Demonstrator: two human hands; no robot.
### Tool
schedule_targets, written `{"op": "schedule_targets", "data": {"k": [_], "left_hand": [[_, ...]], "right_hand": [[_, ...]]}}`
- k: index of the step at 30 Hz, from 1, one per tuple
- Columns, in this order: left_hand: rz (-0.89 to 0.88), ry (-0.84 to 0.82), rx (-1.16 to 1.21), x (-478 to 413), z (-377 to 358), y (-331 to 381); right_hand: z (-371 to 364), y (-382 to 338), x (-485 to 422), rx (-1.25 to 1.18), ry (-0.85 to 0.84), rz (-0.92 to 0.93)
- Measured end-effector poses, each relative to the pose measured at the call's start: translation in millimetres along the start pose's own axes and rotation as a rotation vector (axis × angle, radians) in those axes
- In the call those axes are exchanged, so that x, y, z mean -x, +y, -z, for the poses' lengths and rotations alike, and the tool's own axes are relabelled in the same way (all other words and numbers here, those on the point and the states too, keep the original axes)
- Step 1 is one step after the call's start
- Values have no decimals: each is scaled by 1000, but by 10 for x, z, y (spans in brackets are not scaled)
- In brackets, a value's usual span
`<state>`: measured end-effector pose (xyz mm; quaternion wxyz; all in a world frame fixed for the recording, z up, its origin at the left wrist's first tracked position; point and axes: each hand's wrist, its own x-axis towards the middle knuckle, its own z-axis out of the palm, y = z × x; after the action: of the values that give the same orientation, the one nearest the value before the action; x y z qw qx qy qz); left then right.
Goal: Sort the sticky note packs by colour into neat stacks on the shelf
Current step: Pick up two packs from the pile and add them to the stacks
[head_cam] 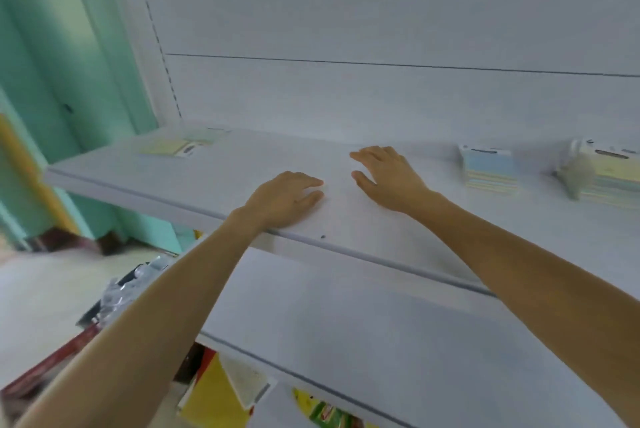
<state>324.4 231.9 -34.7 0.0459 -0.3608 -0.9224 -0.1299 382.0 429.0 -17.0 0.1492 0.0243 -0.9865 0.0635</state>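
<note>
on the upper shelf, toward its left back corner, one pale yellow-green sticky note pack lies flat and alone. toward the right end stands a blue-topped stack of packs, its side showing pastel bands of blue, yellow and pink. just beyond it, cut by the frame edge and smeared by blur, is a yellow-topped stack. top packs carry a white header strip with dark print, unreadable. left hand: palm down near the shelf's front edge, mid-span, fingers straight and close together, holding nothing. right hand: palm down just beside it and further back, fingers spread, thumb out, also empty. the hands do not touch each other and are well apart from every pack. judgement: packs look like light, squarish paper blocks, stiff enough to lift as one piece. cannot tell whether they are film-wrapped; if so, expect them to slide pack on pack, and a tall stack may shear when pushed from the top. best hold: thumb on one side edge, fingers on the opposite edge, low on the block. for a whole stack, clamp opposite sides with both hands. corners likely dent if dropped.
</note>
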Motion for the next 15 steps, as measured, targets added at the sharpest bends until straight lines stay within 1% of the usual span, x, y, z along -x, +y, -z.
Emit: {"op": "schedule_targets", "data": {"k": [6,8,12,15], "left_hand": [[240,134,25,191,232,-1131],[288,168,24,176,299,-1500],[353,191,-53,33,465,-2246],[418,245,-51,-116,603,-2714]], "right_hand": [[-514,-825,-865,-102,-92,105],[-684,-1026,-1172,-123,-105,144],[-1037,-1362,-1808,-156,-133,213],[-1232,-1634,-2258,-202,-156,255]]}}
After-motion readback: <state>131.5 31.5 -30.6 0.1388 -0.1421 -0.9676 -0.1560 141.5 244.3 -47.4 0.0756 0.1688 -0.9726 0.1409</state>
